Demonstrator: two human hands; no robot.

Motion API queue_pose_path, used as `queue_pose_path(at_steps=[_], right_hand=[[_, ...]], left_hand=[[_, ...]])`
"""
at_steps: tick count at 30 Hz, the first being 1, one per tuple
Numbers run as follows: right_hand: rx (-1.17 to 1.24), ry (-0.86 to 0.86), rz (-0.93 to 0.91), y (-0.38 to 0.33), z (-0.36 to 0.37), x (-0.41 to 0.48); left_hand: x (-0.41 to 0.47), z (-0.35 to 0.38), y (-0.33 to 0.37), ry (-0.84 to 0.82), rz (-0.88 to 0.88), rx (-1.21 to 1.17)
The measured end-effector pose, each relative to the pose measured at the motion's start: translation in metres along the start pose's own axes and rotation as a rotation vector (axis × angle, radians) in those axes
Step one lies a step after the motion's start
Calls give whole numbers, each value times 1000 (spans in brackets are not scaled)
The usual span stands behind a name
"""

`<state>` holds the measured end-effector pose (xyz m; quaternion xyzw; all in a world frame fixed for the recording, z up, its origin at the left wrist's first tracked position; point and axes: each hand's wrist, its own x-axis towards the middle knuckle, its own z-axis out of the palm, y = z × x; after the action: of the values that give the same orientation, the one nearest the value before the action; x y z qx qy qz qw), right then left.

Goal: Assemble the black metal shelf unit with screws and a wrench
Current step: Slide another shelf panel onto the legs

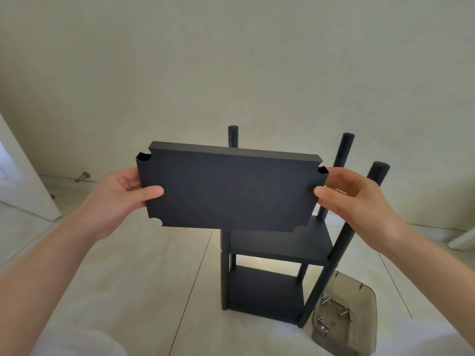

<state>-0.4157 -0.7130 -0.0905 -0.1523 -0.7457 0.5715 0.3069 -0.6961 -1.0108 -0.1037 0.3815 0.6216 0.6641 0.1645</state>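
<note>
Loose shelf panel [231,188] is up in the air, flat face tipped toward the camera, long axis running 9 to 3 between the two hands. Left hand [123,199] pinches the 9 o'clock short edge, thumb on the front face and fingers tucked behind. Right hand [359,199] does the same at the 3 o'clock edge, though there the thumb only just laps the edge, so that grip looks lighter to me. The half-built frame [277,253] stands on the floor [154,278] down toward 5 o'clock from the panel's middle, with two shelves already on it. Three posts [344,150] poke up past the panel's top and right side; the fourth top is hidden behind it. So the whole thing comes down to the corner notches [144,157]: the panel has to go level, shift right toward 3, and drop so each notch meets its post. Right hand is nearer the frame; the left end has further to travel. Screws [326,301] sit in a grey tray [359,283] just beside the frame's foot at 5 o'clock, nearest the right hand. Easy to snag a notch on a post if it goes down crooked.
</note>
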Motion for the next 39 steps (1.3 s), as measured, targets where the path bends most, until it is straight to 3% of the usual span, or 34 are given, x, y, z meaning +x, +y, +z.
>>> queue_pose_path(at_steps=[4, 12, 21, 25, 30, 39], right_hand=[[2, -5, -83, -5, -10, -7], [65, 343, -208, -36, -23, 16], [77, 506, -178, -61, -59, 56], [117, 466, -84, -53, -84, 73], [211, 221, 15, -23, -104, 83], [290, 247, 104, -2, -99, 90]], left_hand=[[14, 28, 16, 32, 63, -52], [48, 79, 49, 371, 120, -214], [108, 111, 80, 285, 11, -250], [125, 126, 82, 212, 0, -305], [135, 126, 67, 89, 29, -315], [135, 126, 35, 242, -62, -323]])
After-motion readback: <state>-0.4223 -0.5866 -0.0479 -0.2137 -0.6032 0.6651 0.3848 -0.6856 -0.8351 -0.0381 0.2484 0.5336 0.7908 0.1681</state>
